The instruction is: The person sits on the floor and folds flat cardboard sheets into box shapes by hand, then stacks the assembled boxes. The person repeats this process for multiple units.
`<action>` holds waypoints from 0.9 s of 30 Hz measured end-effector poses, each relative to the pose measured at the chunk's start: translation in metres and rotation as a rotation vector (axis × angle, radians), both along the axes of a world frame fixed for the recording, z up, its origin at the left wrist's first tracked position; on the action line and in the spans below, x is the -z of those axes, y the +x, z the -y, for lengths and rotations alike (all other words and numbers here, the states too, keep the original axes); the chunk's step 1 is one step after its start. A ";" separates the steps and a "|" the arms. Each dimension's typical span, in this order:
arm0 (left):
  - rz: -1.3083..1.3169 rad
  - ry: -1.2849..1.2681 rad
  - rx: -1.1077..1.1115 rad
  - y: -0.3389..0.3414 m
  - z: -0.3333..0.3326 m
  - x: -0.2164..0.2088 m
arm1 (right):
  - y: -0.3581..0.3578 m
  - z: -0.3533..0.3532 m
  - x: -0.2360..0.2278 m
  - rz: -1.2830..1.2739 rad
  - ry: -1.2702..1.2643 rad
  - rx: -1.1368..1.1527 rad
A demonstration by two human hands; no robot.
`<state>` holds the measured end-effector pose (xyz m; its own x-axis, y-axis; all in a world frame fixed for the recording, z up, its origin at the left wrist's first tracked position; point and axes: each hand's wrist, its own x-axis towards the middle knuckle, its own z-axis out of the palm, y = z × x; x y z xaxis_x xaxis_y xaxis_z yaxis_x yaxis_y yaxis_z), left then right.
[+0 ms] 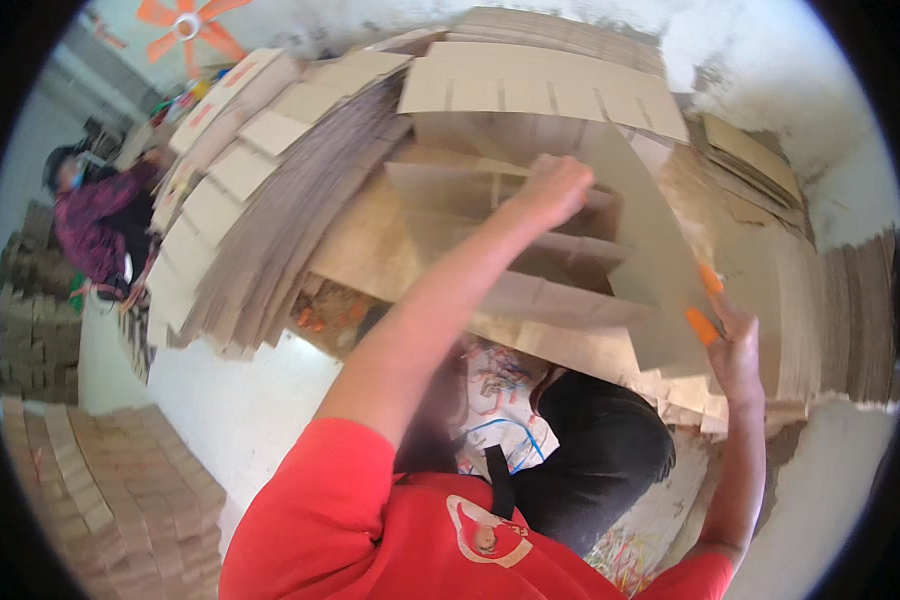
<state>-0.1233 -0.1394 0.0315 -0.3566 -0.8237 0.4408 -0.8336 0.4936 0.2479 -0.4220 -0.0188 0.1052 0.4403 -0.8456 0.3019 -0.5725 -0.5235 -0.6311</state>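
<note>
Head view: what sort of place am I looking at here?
Probably a small cardboard-packaging workshop. Showing it: a long leaning stack of flat cardboard, the brown cardboard bundles piled at lower left, and the slotted cardboard divider before the person.

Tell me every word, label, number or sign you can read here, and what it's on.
None can be read clearly.
Pale box, upper left: red marks, too small and blurred to read.
Red shirt: a pale emblem, no legible words.
Cardboard panels at the hands: no print visible.

Smooth, matt cardboard divider [660, 290]; matt cloth shirt [305, 505]
</note>
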 end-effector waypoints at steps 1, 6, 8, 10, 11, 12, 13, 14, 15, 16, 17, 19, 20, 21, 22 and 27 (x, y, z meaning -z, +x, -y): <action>-0.012 0.003 -0.010 0.001 -0.001 0.002 | 0.009 -0.003 -0.012 -0.042 0.038 -0.014; 0.070 0.066 -0.027 -0.002 -0.005 -0.006 | 0.011 -0.008 0.015 -0.397 0.303 -0.092; 0.141 0.091 -0.067 -0.004 -0.015 -0.019 | 0.017 -0.015 0.022 -0.476 0.162 -0.066; -0.009 -0.046 -0.028 -0.008 -0.038 -0.033 | -0.015 -0.015 0.037 -0.485 -0.044 0.068; -0.078 -0.114 -0.014 -0.007 -0.054 -0.040 | -0.038 -0.009 0.044 -0.484 -0.148 0.129; -0.119 -0.184 -0.004 -0.005 -0.076 -0.045 | -0.063 -0.002 0.050 -0.532 -0.351 0.297; -0.165 -0.258 0.014 -0.004 -0.096 -0.049 | -0.091 0.006 0.052 -0.581 -0.559 0.471; -0.208 -0.334 0.028 -0.001 -0.114 -0.051 | -0.115 0.014 0.051 -0.762 -0.534 0.639; -0.227 -0.339 0.033 0.003 -0.129 -0.048 | -0.133 0.020 0.051 -0.943 -0.502 0.807; -0.247 -0.344 0.038 0.007 -0.141 -0.043 | -0.147 0.018 0.056 -1.038 -0.386 0.859; -0.266 -0.348 0.043 0.011 -0.151 -0.038 | -0.159 0.010 0.063 -1.130 -0.267 0.909; -0.245 -0.265 0.000 0.019 -0.167 -0.025 | -0.188 0.004 0.077 -1.210 -0.225 0.906; -0.232 -0.227 -0.021 0.022 -0.172 -0.020 | -0.206 0.005 0.086 -1.195 -0.300 0.858; -0.217 -0.224 -0.029 0.026 -0.175 -0.017 | -0.221 0.006 0.092 -1.180 -0.371 0.810; -0.205 -0.222 -0.031 0.028 -0.175 -0.014 | -0.235 0.010 0.092 -1.123 -0.298 0.858; -0.199 -0.212 -0.070 0.032 -0.171 -0.018 | -0.229 0.014 0.073 -0.614 -0.302 1.150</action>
